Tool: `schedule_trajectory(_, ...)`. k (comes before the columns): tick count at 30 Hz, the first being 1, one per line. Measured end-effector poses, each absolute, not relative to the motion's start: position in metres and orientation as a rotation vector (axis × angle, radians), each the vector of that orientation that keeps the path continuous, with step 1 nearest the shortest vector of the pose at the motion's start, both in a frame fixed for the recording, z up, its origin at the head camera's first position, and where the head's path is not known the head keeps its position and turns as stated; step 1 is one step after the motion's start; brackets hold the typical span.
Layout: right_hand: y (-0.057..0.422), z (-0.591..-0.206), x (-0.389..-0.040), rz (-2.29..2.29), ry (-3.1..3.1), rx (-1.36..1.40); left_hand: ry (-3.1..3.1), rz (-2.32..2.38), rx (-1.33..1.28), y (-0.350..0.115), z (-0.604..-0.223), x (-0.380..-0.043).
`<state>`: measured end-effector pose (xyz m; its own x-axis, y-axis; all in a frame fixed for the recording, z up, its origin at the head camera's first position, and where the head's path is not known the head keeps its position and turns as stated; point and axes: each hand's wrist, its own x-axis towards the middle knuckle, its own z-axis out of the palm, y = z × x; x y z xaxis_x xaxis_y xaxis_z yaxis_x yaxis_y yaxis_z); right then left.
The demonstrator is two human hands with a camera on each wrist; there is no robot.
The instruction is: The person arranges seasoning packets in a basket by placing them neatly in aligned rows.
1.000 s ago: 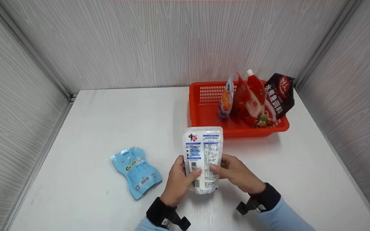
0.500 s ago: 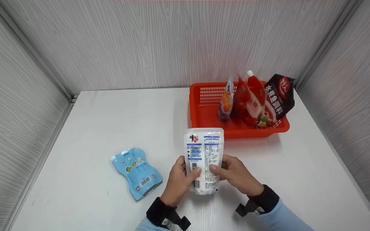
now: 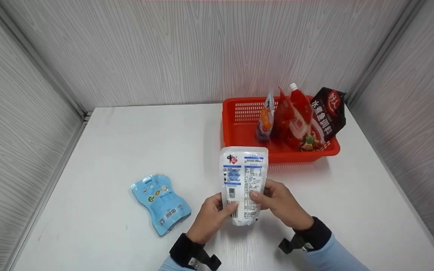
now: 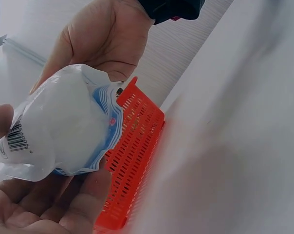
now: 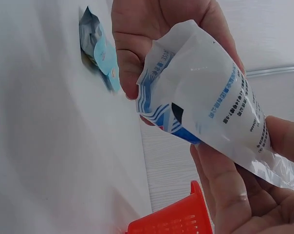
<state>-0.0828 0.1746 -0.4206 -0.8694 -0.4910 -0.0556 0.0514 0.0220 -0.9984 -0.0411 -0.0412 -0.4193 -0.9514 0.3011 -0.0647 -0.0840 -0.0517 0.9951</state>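
Between both hands, off the table, is a white stand-up pouch (image 3: 242, 177) with blue print, a QR code and a barcode, its printed back facing up. My left hand (image 3: 206, 218) grips its lower left side, thumb on the printed face. On the other side my right hand (image 3: 286, 205) holds the lower right edge, thumb also on the print. In the left wrist view the clear-white pouch bottom (image 4: 69, 122) shows with fingers beneath it. The right wrist view shows the pouch (image 5: 205, 92) tilted, its blue-striped base toward the table.
A light blue pouch (image 3: 161, 203) lies flat on the white table (image 3: 138, 139), left of the hands. Behind them stands a red basket (image 3: 239, 98) holding an orange-and-purple pouch (image 3: 265, 118), red pouches (image 3: 298, 120) and a black-and-red seasoning bag (image 3: 328, 113).
Both hands have shifted the white pouch slightly right and away from the body. My left hand's grip sits a little lower on the pouch. The blue pouch and basket stay put.
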Motion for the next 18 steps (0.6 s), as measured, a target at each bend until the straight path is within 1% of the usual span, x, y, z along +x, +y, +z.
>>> schedule_trajectory(4, 0.175, -0.421, -0.083, -1.901, 1.896, -0.409, 1.997, 2.052, 0.248, -0.042, -0.411, -0.038)
schedule_trajectory(10, 0.175, -0.418, -0.084, -1.904, 1.841, -0.404, 2.096, 2.032, 0.266, -0.04, -0.409, -0.035)
schedule_trajectory(14, 0.173, -0.417, -0.086, -1.9, 1.83, -0.423, 2.229, 2.038, 0.24, -0.035, -0.423, -0.038)
schedule_trajectory(18, 0.172, -0.417, -0.087, -1.889, 1.931, -0.362, 2.385, 2.044, 0.199, -0.031, -0.437, -0.041)
